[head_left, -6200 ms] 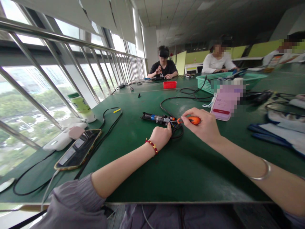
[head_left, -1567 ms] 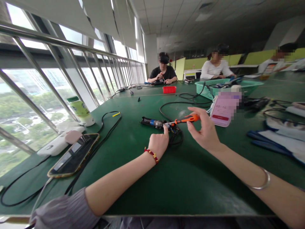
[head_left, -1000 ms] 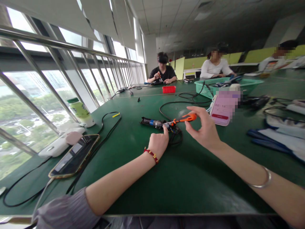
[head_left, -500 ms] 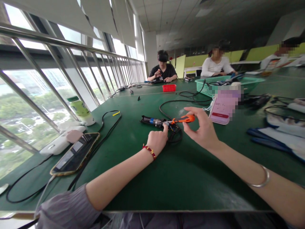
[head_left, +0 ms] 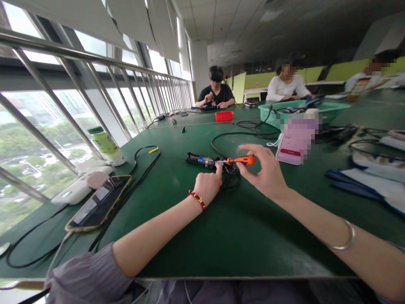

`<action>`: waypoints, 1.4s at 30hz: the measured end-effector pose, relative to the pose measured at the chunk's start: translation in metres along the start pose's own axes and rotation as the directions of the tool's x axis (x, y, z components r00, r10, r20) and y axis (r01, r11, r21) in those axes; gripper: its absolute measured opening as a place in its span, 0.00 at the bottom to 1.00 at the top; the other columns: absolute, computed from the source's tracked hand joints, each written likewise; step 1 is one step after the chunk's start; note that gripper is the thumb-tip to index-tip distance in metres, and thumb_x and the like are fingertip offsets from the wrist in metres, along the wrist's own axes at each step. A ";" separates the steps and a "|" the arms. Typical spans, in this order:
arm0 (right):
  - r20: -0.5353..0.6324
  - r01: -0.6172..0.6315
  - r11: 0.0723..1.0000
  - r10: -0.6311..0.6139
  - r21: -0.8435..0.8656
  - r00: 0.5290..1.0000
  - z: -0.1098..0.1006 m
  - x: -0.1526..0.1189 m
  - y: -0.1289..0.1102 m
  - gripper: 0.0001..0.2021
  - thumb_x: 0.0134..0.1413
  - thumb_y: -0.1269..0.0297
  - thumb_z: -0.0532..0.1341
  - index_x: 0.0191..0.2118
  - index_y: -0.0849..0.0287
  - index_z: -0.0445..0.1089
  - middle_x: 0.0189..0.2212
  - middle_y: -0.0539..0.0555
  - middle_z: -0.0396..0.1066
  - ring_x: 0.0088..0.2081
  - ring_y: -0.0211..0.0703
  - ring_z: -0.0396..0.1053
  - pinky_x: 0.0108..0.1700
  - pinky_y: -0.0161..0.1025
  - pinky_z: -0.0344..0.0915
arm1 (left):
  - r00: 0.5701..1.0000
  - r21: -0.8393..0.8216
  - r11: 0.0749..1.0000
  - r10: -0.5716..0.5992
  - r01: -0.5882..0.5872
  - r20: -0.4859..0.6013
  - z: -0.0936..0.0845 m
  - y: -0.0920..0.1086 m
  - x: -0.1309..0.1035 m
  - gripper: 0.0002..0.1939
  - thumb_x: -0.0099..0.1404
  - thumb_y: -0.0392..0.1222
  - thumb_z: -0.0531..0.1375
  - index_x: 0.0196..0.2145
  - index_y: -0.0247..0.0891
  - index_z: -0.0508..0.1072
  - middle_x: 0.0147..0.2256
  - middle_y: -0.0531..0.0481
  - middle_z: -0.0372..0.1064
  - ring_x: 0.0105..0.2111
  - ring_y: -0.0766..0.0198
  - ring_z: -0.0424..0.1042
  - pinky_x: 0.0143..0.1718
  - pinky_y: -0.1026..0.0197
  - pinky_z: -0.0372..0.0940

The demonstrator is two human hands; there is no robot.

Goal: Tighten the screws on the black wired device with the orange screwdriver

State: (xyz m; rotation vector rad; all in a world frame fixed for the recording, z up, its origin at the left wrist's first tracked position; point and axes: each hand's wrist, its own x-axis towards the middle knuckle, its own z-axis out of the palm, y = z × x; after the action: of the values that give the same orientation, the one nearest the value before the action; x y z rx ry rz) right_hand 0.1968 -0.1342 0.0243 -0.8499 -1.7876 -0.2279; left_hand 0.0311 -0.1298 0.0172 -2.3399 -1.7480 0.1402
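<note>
A black cylindrical device [head_left: 204, 160] with a blue band and a silver section lies on the green table, loose wires bunched at its right end. My left hand [head_left: 207, 185] is closed, with its index finger pressed onto the device near those wires; the undersides of its fingers are hidden. An orange-and-black screwdriver [head_left: 242, 161] lies nearly level, its metal shaft pointing left to the device beside my left fingertip. My right hand [head_left: 264, 171] grips the handle end between thumb and fingers. Where exactly the tip touches is too small to tell.
A pink phone [head_left: 295, 143] leans before a green basket [head_left: 268, 116] of parts. Further back is a red tray [head_left: 224, 116]. Blue-white gloves [head_left: 363, 181] lie right; a dark phone [head_left: 99, 202], cables and a bottle [head_left: 107, 145] stand left. Co-workers sit across the table.
My right hand and the screwdriver handle have shifted slightly left and down. My left finger stays on the device.
</note>
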 end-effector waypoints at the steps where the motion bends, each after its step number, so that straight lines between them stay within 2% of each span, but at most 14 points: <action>1: 0.013 0.006 1.000 -0.005 -0.023 1.000 0.000 0.000 -0.001 0.11 0.52 0.63 0.60 0.43 0.53 0.67 0.32 0.51 0.73 0.35 0.45 0.69 0.44 0.46 0.66 | 1.000 0.001 1.000 0.001 -0.001 0.000 0.000 0.000 0.000 0.27 0.70 0.36 0.48 0.64 0.26 0.50 0.33 0.34 0.76 0.37 0.53 0.77 0.33 0.61 0.66; 4: 0.025 0.006 0.999 -0.005 -0.052 1.000 -0.001 0.001 -0.001 0.07 0.53 0.62 0.60 0.39 0.52 0.68 0.30 0.50 0.73 0.33 0.45 0.69 0.43 0.46 0.66 | 1.000 0.006 1.000 0.006 -0.006 0.002 0.001 0.000 0.000 0.27 0.70 0.36 0.48 0.64 0.26 0.50 0.34 0.34 0.76 0.37 0.52 0.77 0.33 0.61 0.66; 9: -0.005 0.034 0.999 -0.034 -0.016 0.999 -0.003 0.002 -0.001 0.18 0.51 0.68 0.59 0.50 0.54 0.63 0.39 0.53 0.73 0.38 0.45 0.70 0.44 0.44 0.66 | 1.000 0.004 1.000 0.005 -0.005 -0.003 0.000 0.000 0.000 0.27 0.70 0.37 0.48 0.64 0.26 0.51 0.32 0.35 0.76 0.36 0.52 0.77 0.32 0.61 0.66; 14: 0.035 0.007 0.998 -0.005 -0.057 0.999 -0.002 0.001 0.001 0.09 0.53 0.62 0.60 0.41 0.53 0.67 0.29 0.51 0.72 0.34 0.46 0.69 0.43 0.46 0.66 | 1.000 0.002 1.000 0.004 -0.004 -0.008 0.000 0.001 0.000 0.27 0.70 0.36 0.49 0.64 0.25 0.51 0.33 0.34 0.76 0.37 0.53 0.77 0.32 0.61 0.66; 16: 0.029 -0.010 0.998 0.011 -0.058 1.000 -0.002 0.001 0.001 0.09 0.53 0.61 0.60 0.41 0.53 0.67 0.28 0.51 0.72 0.34 0.47 0.69 0.44 0.47 0.66 | 1.000 0.001 1.000 0.006 -0.006 -0.010 0.000 0.001 0.000 0.27 0.70 0.36 0.49 0.64 0.25 0.50 0.33 0.34 0.76 0.37 0.53 0.77 0.32 0.61 0.66; 22: -0.005 0.012 1.000 -0.012 0.010 1.000 -0.002 0.001 0.001 0.20 0.51 0.68 0.59 0.51 0.55 0.63 0.39 0.54 0.72 0.39 0.45 0.70 0.45 0.45 0.67 | 1.000 0.006 1.000 0.014 -0.015 0.006 -0.001 0.000 0.000 0.28 0.70 0.36 0.48 0.64 0.24 0.49 0.33 0.35 0.76 0.37 0.52 0.77 0.33 0.60 0.66; 27: 0.060 0.032 0.997 -0.028 -0.068 0.998 -0.002 0.002 0.001 0.06 0.54 0.62 0.59 0.39 0.54 0.68 0.28 0.51 0.72 0.33 0.45 0.69 0.44 0.46 0.66 | 1.000 0.007 1.000 0.005 -0.005 0.001 -0.001 0.000 0.000 0.28 0.70 0.37 0.48 0.64 0.25 0.49 0.34 0.35 0.76 0.37 0.53 0.77 0.33 0.61 0.66; 29: 0.049 0.023 0.998 -0.019 -0.066 0.999 -0.002 0.002 0.001 0.07 0.54 0.62 0.59 0.40 0.54 0.68 0.28 0.51 0.71 0.32 0.45 0.69 0.43 0.45 0.67 | 1.000 0.009 1.000 0.006 -0.006 0.001 0.000 0.000 0.000 0.28 0.70 0.37 0.48 0.64 0.25 0.49 0.34 0.34 0.76 0.37 0.53 0.77 0.33 0.60 0.66; 33: -0.005 0.041 0.999 -0.041 -0.004 0.999 -0.002 0.002 0.001 0.18 0.51 0.68 0.59 0.50 0.55 0.63 0.39 0.54 0.72 0.38 0.45 0.70 0.45 0.45 0.67 | 1.000 0.005 1.000 0.008 -0.008 0.005 0.000 0.000 0.000 0.28 0.70 0.36 0.48 0.64 0.25 0.49 0.33 0.35 0.76 0.37 0.52 0.77 0.33 0.60 0.66; 35: -0.009 0.056 0.998 -0.056 0.008 0.998 -0.002 0.001 0.001 0.20 0.51 0.69 0.59 0.51 0.55 0.62 0.43 0.55 0.72 0.41 0.45 0.71 0.46 0.45 0.67 | 1.000 0.006 1.000 0.006 -0.006 0.006 0.000 0.000 0.000 0.28 0.70 0.37 0.49 0.65 0.25 0.48 0.33 0.35 0.76 0.37 0.52 0.77 0.33 0.60 0.66; 39: 0.020 0.072 0.996 -0.071 -0.054 0.997 -0.002 0.001 0.001 0.11 0.53 0.63 0.60 0.43 0.55 0.67 0.34 0.53 0.73 0.35 0.45 0.70 0.44 0.47 0.67 | 1.000 0.007 1.000 0.013 -0.013 0.014 -0.001 0.000 0.000 0.28 0.70 0.37 0.48 0.65 0.25 0.49 0.34 0.35 0.76 0.37 0.53 0.77 0.33 0.60 0.66; 42: 0.013 0.072 0.996 -0.072 -0.053 0.997 -0.002 0.002 0.000 0.10 0.53 0.63 0.60 0.43 0.56 0.67 0.34 0.53 0.73 0.34 0.45 0.71 0.44 0.46 0.67 | 1.000 0.009 1.000 0.014 -0.014 0.011 0.000 0.000 0.000 0.28 0.70 0.37 0.48 0.65 0.24 0.48 0.34 0.34 0.76 0.37 0.52 0.77 0.33 0.60 0.67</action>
State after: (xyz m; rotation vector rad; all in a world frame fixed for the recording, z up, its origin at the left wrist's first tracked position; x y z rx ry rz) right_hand 0.1980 -0.1339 0.0267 -0.8270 -1.8311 -0.3200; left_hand 0.0313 -0.1297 0.0175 -2.3498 -1.7324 0.1639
